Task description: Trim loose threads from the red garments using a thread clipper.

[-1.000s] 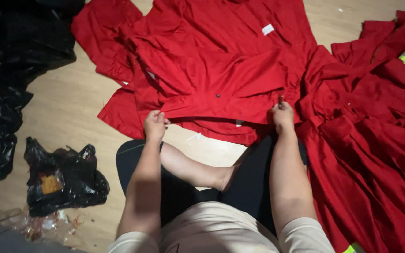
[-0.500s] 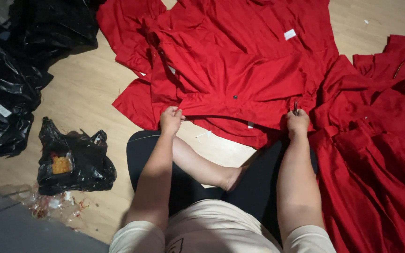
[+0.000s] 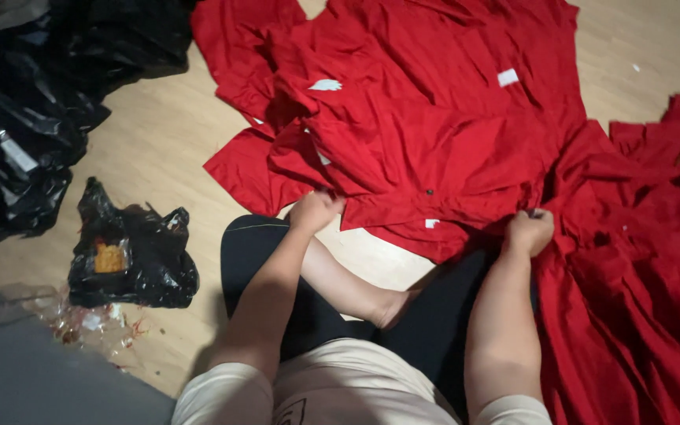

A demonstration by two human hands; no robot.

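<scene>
Red shirt point(image 3: 434, 149): bright red fabric, spread flat and rumpled on the floor, one dark button visible near the lower folded edge, small white labels on the upper part and at the hem. Folded lower edge running between both hands, directly ahead of the crossed legs in black trousers point(image 3: 261, 267).

Left hand point(image 3: 315, 209): closed, pinching the lower edge of the red shirt at its left end. Right hand point(image 3: 529, 230): closed into a fist, gripping the same edge at its right end, where the fabric bunches into folds. Both forearms extended forward, hands well apart, shirt edge stretched between them.

Pile of red garments point(image 3: 639, 275): heaped to the right, touching the red shirt and overlapping the right knee.

Wooden floor point(image 3: 159, 149): light laminate, bare between the shirt and the bags. Small black plastic bag point(image 3: 131, 256): crumpled, left of the left knee, an orange patch showing on it. Large black plastic bags point(image 3: 33, 102): piled along the upper left. Clear plastic wrapping point(image 3: 80, 319): lying just below the small bag.
</scene>
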